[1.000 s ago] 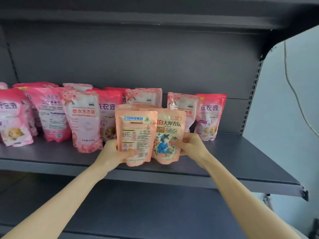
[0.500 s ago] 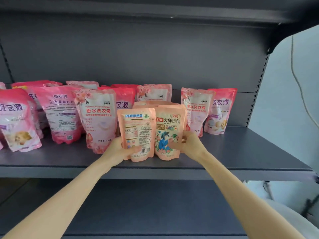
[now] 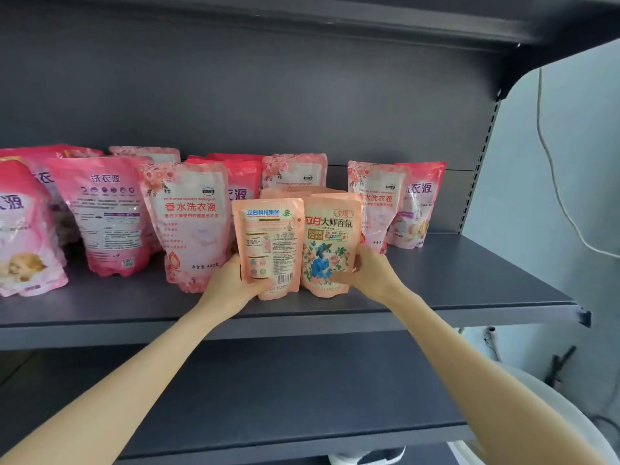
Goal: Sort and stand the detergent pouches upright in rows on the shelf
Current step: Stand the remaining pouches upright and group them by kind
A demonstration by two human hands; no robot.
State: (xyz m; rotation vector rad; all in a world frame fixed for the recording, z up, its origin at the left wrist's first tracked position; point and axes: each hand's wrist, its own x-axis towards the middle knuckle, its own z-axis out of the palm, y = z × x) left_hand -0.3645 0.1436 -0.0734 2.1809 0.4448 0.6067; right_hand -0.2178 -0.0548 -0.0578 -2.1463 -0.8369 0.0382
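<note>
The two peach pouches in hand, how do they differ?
The left-hand pouch shows its back: blue header, fine print, barcode. The right-hand pouch shows its front: a blue figure among flowers. The left hand grips one, the right hand the other. Both are peach, similar in size, upright on the shelf.

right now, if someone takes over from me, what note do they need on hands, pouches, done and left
The left grip holds the back-facing peach pouch; the right grip holds the front-facing peach pouch. Both stand side by side near the shelf front.
Done: pink pouches stand behind, rows uneven.
Left, likely: turn the back-facing one round, release both, straighten rows.
</note>
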